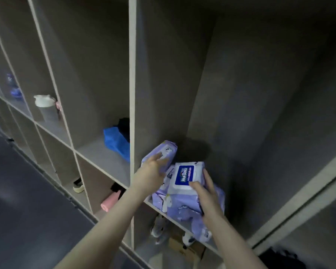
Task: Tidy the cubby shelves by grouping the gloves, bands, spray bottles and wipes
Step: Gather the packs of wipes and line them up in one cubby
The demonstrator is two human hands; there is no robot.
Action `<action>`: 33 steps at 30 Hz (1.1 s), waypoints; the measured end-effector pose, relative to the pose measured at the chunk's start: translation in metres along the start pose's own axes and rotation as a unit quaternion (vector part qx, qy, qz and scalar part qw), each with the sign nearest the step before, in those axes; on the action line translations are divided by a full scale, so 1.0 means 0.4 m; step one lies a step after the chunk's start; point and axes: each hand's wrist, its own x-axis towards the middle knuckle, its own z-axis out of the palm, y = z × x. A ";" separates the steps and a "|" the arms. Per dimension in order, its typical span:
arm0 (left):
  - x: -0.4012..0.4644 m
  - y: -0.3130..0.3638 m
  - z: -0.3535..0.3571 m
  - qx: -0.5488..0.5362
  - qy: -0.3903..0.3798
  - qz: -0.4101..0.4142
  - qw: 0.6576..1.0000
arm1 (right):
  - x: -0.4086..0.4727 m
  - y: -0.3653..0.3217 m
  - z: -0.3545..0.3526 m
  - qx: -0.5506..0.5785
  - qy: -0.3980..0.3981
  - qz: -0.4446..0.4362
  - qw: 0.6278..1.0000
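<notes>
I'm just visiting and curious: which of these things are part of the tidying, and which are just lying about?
Part of the job:
wipes pack, under the right hand
second wipes pack, touched by the left hand
blue gloves

Lying about:
shoes
cardboard box

Three lilac wipes packs grouped at the front of one cubby shelf (pixel 182 226): front wipes pack (pixel 184 199) lying flat, white flip lid and blue label up; rear wipes pack (pixel 163 152) tilted behind it, lid up; third wipes pack (pixel 170 174) wedged between, mostly hidden.
</notes>
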 end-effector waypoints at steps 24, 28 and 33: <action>0.212 -0.167 0.002 0.324 -0.132 0.141 0.926 | 0.095 0.077 0.133 -0.013 0.202 -0.007 0.979; 0.232 -0.144 -0.012 0.359 -0.145 0.174 0.905 | 0.147 0.044 0.172 -0.294 0.025 0.050 0.954; 0.246 -0.152 -0.007 0.297 -0.249 0.163 0.907 | 0.170 0.036 0.147 -0.378 -0.105 0.078 0.917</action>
